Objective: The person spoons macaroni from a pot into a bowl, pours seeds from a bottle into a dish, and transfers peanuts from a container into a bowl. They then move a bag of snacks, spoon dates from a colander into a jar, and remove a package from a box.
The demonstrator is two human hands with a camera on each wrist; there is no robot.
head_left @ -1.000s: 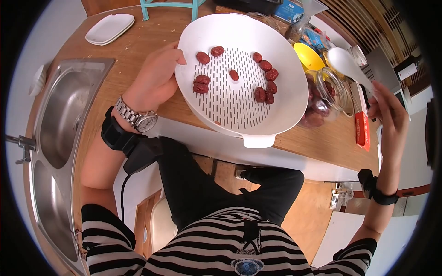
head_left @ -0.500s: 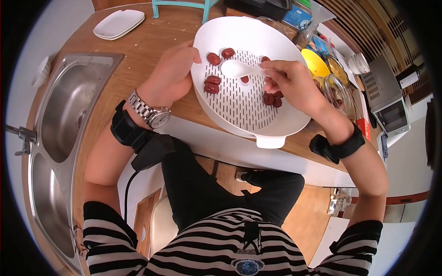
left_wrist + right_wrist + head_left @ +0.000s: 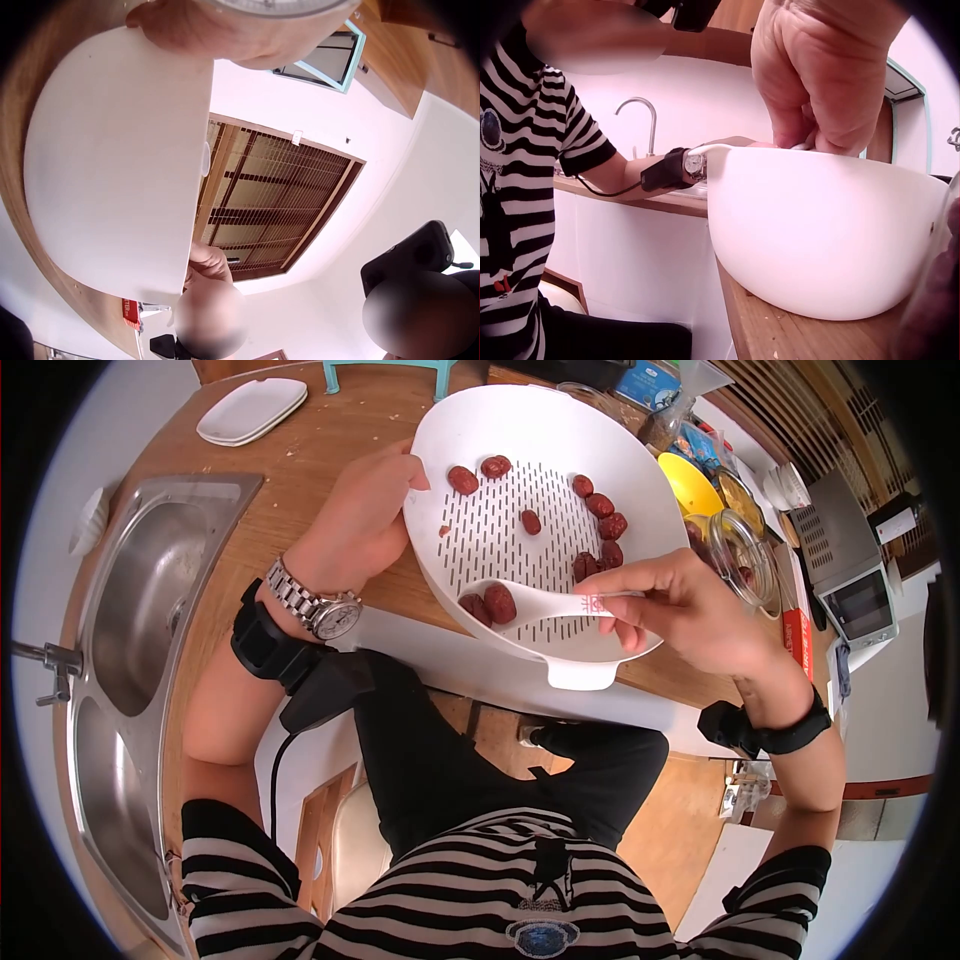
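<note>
A white colander [image 3: 440, 572] with a slotted base stands tilted at the counter's front edge, several red dates [image 3: 599, 506] inside. My left hand [image 3: 362, 510] grips its left rim, thumb over the edge. Between thumb and fingers my right hand [image 3: 700, 610] pinches the handle of a white spoon [image 3: 545, 603]. Two dates [image 3: 499, 603] lie at the spoon's bowl, low in the colander; whether both rest in it I cannot tell. In the right wrist view the colander's wall [image 3: 817, 232] hides the spoon's bowl, and my right hand [image 3: 825, 75] reaches over the rim.
Right of the colander stand an open glass jar [image 3: 735, 550], a yellow bowl [image 3: 688, 485] and a red box [image 3: 797, 640]. White plates [image 3: 252, 410] lie at the back left, near the double steel sink [image 3: 150, 590]. A turquoise stand [image 3: 390, 365] is behind.
My right hand has come from beside the jar into the colander with the spoon, then down toward its front. The two left dates now lie at the spoon's bowl. My left hand keeps its grip.
</note>
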